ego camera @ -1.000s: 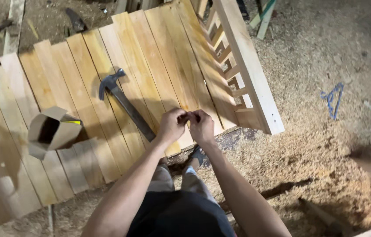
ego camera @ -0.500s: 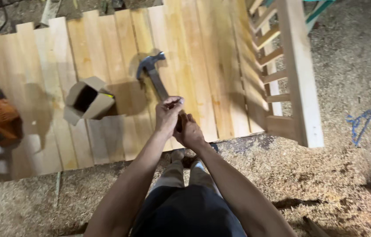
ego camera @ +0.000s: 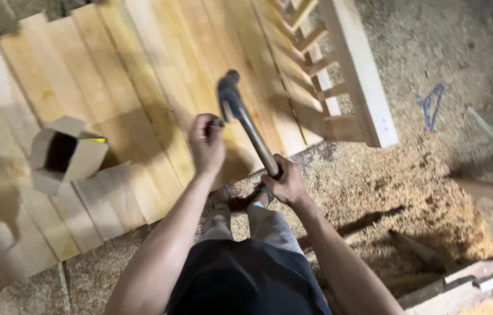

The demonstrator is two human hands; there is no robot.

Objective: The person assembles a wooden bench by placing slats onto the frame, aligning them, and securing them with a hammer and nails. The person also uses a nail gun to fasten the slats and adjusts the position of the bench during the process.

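Observation:
My right hand [ego camera: 284, 182] grips the wooden handle of a claw hammer [ego camera: 239, 114], whose dark head is lifted above a row of pale wooden planks [ego camera: 112, 76] lying side by side on the ground. My left hand [ego camera: 206, 142] is raised next to the hammer head, fingers pinched together as if on something small; what it pinches is too small to make out. Both hands are over the planks' near edge, in front of my knees.
An open cardboard box [ego camera: 62, 153] lies on the planks at the left. A slatted wooden frame [ego camera: 351, 70] lies at the right of the planks. Sawdust [ego camera: 409, 175] covers the ground, with a blue wire hanger [ego camera: 431, 105] and timber offcuts [ego camera: 474, 280] on it.
The hammer lay on the planks before; now my right hand has picked it up and raised it. My hands, which were together, have separated, and the view has shifted.

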